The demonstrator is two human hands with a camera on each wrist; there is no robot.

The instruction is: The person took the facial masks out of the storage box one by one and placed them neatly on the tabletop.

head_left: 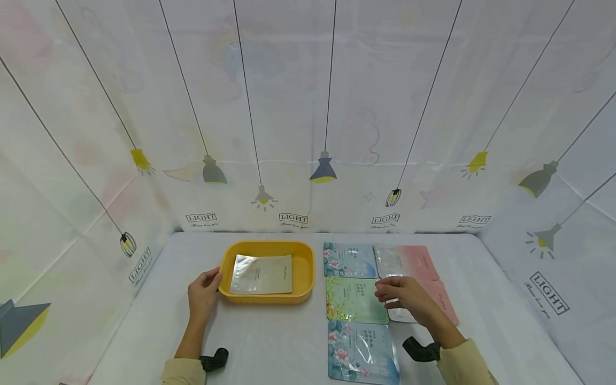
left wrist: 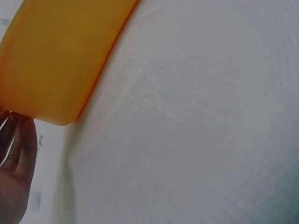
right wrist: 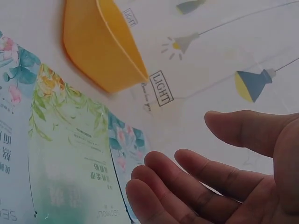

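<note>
A yellow tray (head_left: 267,300) stands on the white cloth, with a silvery cream sachet (head_left: 262,274) lying flat inside it. At its left end my left hand (head_left: 203,294) holds the rim; the left wrist view shows the fingers (left wrist: 25,144) reaching the tray's edge, the thumb hidden. My right hand (head_left: 406,297) hovers over the sachets at the right, holding nothing, thumb and fingers apart in the right wrist view. Nearest beneath it are a green sachet (head_left: 353,299) and a lower pink sachet (head_left: 441,299), partly covered by the hand.
A blue floral sachet (head_left: 350,260) lies behind the green one, another blue sachet (head_left: 361,353) in front. An upper pink sachet (head_left: 409,261) lies at the back right. A white curtain (head_left: 289,107) printed with lamps rises behind the table's far edge.
</note>
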